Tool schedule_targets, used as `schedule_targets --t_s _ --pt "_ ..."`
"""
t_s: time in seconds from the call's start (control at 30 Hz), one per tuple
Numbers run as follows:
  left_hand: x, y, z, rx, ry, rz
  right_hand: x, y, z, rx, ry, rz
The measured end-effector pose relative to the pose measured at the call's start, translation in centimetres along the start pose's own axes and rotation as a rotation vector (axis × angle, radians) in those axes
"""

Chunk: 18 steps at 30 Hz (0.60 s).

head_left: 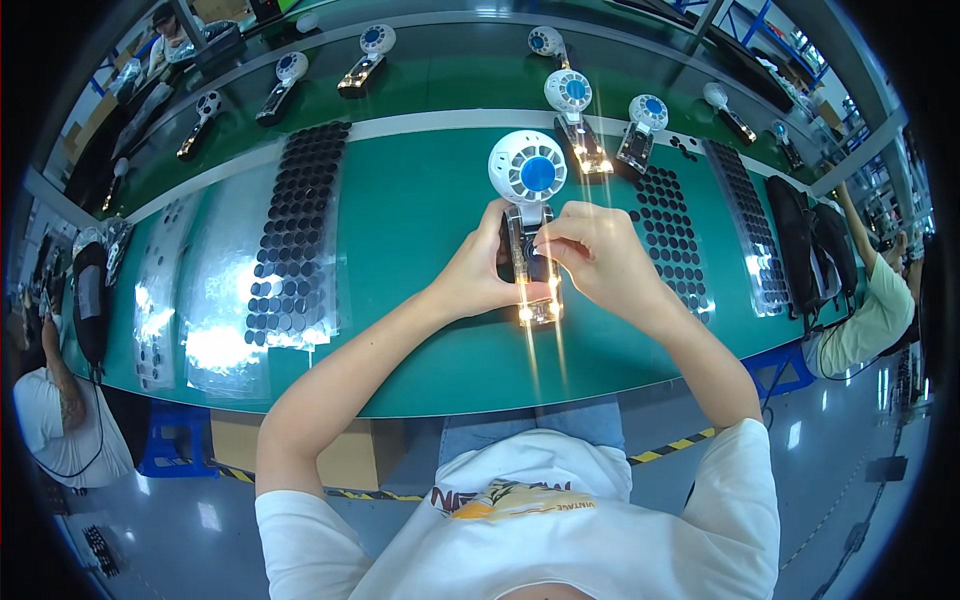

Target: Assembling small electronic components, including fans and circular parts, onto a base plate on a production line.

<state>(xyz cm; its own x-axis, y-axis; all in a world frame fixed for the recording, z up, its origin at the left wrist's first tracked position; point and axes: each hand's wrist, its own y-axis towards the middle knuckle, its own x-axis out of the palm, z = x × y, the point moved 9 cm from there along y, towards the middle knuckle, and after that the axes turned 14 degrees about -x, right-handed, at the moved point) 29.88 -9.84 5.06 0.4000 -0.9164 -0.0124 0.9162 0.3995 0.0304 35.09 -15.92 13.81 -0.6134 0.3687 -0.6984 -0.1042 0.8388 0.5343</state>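
A handheld fan (528, 168) with a white round slotted head and a blue centre stands up in front of me, over the green table (410, 350). Its dark handle looks uncovered, and bright lights glow at its lower end. My left hand (475, 270) is closed round the handle from the left, thumb across its lower part. From the right, my right hand (600, 250) has its fingers pinched together against the middle of the handle. Whatever lies between those fingertips, if anything, is hidden.
Sheets of black round pads lie left (295, 235) and right (670, 240), with clear plastic sheets (225, 320) further left. Two similar fans, one lit (570, 92), stand just beyond mine. Several more lie on the green conveyor (450, 85) behind. People sit at both sides.
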Motion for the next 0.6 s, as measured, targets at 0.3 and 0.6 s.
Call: schedule_targets --t_s 0.3,0.6 --pt "-0.1 0.0 -0.2 0.025 -0.011 0.017 0.8 -0.4 -0.6 -0.045 -0.11 -0.032" --pt "-0.4 0.2 -1.2 -0.11 -0.02 0.039 3.0 -1.0 -2.9 -0.217 -0.778 -0.124"
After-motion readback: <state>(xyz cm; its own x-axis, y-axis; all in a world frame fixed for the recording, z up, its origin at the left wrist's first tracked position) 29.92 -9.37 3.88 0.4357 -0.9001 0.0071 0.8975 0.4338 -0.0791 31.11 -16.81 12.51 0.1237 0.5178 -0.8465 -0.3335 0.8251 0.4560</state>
